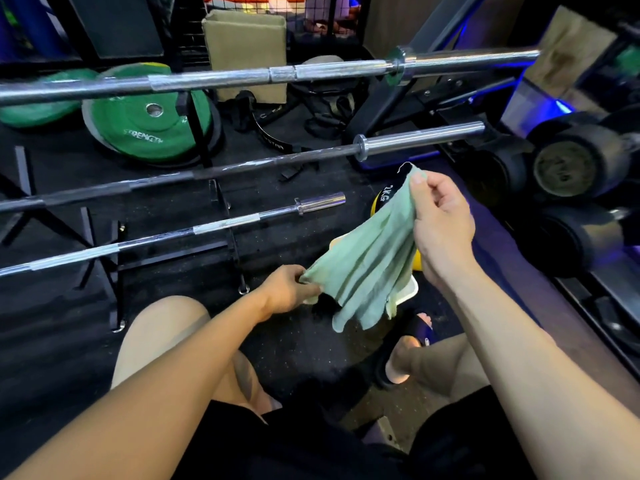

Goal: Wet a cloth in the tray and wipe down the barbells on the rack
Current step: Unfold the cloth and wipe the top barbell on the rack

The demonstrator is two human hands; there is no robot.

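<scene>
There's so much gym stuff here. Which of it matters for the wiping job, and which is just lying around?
Part of the job:
green cloth, pinched by left hand and right hand
white tray beneath it
barbells on the rack

Just lying about:
green weight plate
dumbbells
cardboard box

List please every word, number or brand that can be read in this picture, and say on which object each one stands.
"STRENGTH": white letters on the green weight plate lying behind the barbells.
"2KG": on the black and yellow weight behind the green cloth.
"...STAR": end of a word on the black curved strap on the floor; its first letters are hidden.
Marks on the black dumbbell ends: too blurred to read.
</scene>
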